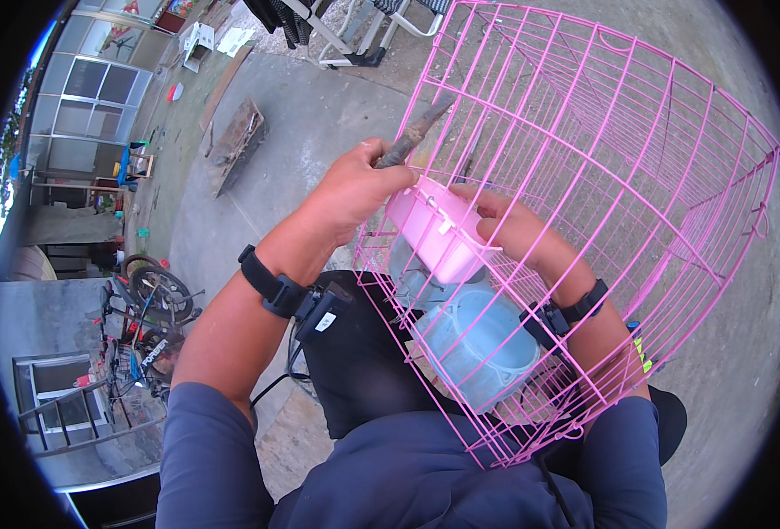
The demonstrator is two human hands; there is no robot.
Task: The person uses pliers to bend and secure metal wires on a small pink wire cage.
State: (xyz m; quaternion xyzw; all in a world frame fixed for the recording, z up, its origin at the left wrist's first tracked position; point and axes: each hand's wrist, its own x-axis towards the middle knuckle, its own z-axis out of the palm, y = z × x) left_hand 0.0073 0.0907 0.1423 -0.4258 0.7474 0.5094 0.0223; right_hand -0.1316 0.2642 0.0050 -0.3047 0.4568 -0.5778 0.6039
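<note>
A pink wire cage (601,189) rests across my lap, tilted. On its left side sits a pink plastic box (444,233), probably a feeder cup, with a small metal fastener on its face. My left hand (363,182) is closed round a dark, worn, pointed tool (414,137), whose exact kind is unclear. The tool points up and right, and my left fingertips are at the box's upper edge. From the right, my right hand (506,217) reaches in among the wires with curled fingers gripping the box's far edge; some fingertips are hidden. Below stands a pale blue plastic tub (473,342), seen through the wires.
Folding chairs (354,31) stand beyond the cage. A worn board-like object (237,145) lies on the concrete to the left. Farther left are a bicycle (156,295), a barred window (59,388) and a building with large panes (99,97). Straps with small devices circle both wrists.
</note>
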